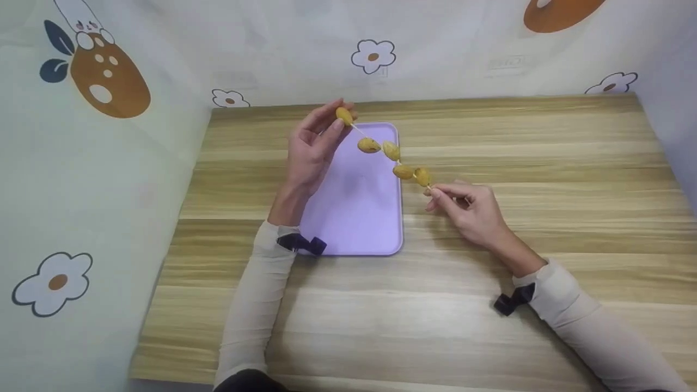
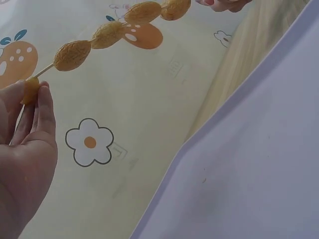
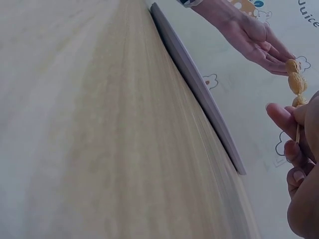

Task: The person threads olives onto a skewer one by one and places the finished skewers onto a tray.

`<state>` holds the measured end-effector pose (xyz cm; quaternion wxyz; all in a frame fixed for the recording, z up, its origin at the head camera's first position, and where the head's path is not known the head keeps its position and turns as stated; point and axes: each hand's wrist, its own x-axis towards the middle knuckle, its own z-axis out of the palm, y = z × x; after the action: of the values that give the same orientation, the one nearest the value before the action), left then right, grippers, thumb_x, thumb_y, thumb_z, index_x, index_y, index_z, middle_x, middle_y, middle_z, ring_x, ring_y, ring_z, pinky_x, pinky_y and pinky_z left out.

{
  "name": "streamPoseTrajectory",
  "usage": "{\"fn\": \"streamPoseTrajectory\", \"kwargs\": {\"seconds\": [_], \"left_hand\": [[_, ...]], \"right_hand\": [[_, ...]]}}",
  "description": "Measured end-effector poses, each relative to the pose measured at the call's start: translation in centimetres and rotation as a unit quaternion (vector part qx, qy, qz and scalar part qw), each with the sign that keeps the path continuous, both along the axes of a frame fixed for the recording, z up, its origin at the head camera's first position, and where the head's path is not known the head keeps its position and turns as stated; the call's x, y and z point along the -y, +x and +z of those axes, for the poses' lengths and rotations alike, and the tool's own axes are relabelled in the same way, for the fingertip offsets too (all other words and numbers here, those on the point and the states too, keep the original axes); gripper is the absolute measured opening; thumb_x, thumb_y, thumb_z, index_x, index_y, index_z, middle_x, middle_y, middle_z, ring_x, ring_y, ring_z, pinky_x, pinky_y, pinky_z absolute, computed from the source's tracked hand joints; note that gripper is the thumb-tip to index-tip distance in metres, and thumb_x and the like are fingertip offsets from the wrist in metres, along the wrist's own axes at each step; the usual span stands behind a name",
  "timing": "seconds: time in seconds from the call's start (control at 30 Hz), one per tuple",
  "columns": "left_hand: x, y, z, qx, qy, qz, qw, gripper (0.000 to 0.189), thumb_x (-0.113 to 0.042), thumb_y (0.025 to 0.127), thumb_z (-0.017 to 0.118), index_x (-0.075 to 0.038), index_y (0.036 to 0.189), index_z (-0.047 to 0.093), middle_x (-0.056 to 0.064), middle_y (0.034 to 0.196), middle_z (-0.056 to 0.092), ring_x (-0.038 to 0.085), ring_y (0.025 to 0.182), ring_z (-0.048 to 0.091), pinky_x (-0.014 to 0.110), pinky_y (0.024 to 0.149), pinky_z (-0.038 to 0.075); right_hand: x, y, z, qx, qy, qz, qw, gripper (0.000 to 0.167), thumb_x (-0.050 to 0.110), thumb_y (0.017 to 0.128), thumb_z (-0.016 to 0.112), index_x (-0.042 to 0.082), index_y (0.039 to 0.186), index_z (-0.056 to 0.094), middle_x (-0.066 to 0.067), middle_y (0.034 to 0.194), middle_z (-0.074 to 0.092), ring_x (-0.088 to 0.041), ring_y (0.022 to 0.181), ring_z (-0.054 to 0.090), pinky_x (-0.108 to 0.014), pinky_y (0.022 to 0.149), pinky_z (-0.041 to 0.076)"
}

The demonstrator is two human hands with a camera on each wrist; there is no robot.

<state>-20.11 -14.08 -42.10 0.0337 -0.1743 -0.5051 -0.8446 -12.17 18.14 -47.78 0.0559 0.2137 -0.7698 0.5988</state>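
Note:
Over the lilac tray [image 1: 354,218] a thin pale skewer [image 1: 360,131] carries several yellow-brown, oval, wrinkled pieces that look like dried fruit. My left hand [image 1: 312,155] pinches the end fruit piece [image 1: 344,115] between thumb and fingers; a bare bit of stick parts it from the others. In the left wrist view that hand [image 2: 27,159] holds the same piece [image 2: 31,90] at the stick's tip. My right hand [image 1: 472,212] pinches the bare lower end of the skewer. From the right wrist, the stick [image 3: 298,133] shows between the fingers of this hand [image 3: 306,194].
The tray lies flat on a wood-grain table [image 1: 544,218], its raised rim [image 1: 402,218] all round. A pale wall covering [image 1: 294,49] with flowers and orange fruit prints stands behind and at the left. Black wrist mounts [image 1: 305,243] sit on both sleeves.

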Motion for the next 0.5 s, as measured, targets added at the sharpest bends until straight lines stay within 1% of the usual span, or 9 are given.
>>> {"fn": "streamPoseTrajectory", "kwargs": {"seconds": [0.07,0.13,0.23,0.37,0.5], "left_hand": [[-0.16,0.03,-0.02,0.002,0.006,-0.004,1.0,0.04,0.007,0.105,0.062,0.004,0.145,0.063,0.027,0.147,0.063,0.033,0.133,0.069,0.046,0.123,0.051],[-0.31,0.07,-0.05,0.006,0.007,-0.003,1.0,0.041,0.006,0.106,0.062,0.003,0.147,0.062,0.026,0.148,0.061,0.033,0.132,0.069,0.045,0.124,0.05],[-0.46,0.18,-0.11,0.012,0.002,0.003,0.9999,0.041,0.005,0.106,0.062,0.001,0.148,0.061,0.024,0.144,0.061,0.031,0.13,0.07,0.044,0.124,0.05],[-0.62,0.32,-0.09,0.022,0.002,0.006,0.9997,0.042,0.005,0.106,0.062,-0.002,0.147,0.063,0.021,0.136,0.065,0.03,0.129,0.07,0.043,0.123,0.052],[-0.78,0.38,0.0,0.018,0.001,-0.003,0.9998,0.041,0.005,0.106,0.063,-0.002,0.146,0.064,0.02,0.138,0.068,0.031,0.13,0.07,0.044,0.121,0.053]], "right_hand": [[0.01,0.0,-0.02,0.005,-0.002,0.003,1.0,0.015,0.005,0.102,0.075,0.01,0.11,0.085,-0.009,0.086,0.082,-0.015,0.083,0.071,-0.017,0.067,0.06],[0.02,0.0,-0.05,0.011,-0.004,0.005,0.9999,0.014,0.005,0.102,0.075,0.009,0.11,0.085,-0.009,0.086,0.082,-0.015,0.083,0.072,-0.017,0.068,0.061],[0.03,-0.01,-0.08,0.015,-0.005,0.004,0.9999,0.014,0.006,0.102,0.075,0.009,0.111,0.085,-0.009,0.086,0.082,-0.016,0.083,0.072,-0.018,0.068,0.061],[-0.01,-0.01,-0.11,0.015,-0.002,0.002,0.9999,0.014,0.005,0.101,0.076,0.009,0.111,0.085,-0.009,0.086,0.083,-0.016,0.082,0.071,-0.017,0.067,0.06],[-0.06,-0.04,-0.18,0.01,0.0,-0.002,0.9999,0.015,0.005,0.101,0.076,0.01,0.111,0.086,-0.008,0.086,0.083,-0.014,0.082,0.069,-0.016,0.066,0.058]]}}
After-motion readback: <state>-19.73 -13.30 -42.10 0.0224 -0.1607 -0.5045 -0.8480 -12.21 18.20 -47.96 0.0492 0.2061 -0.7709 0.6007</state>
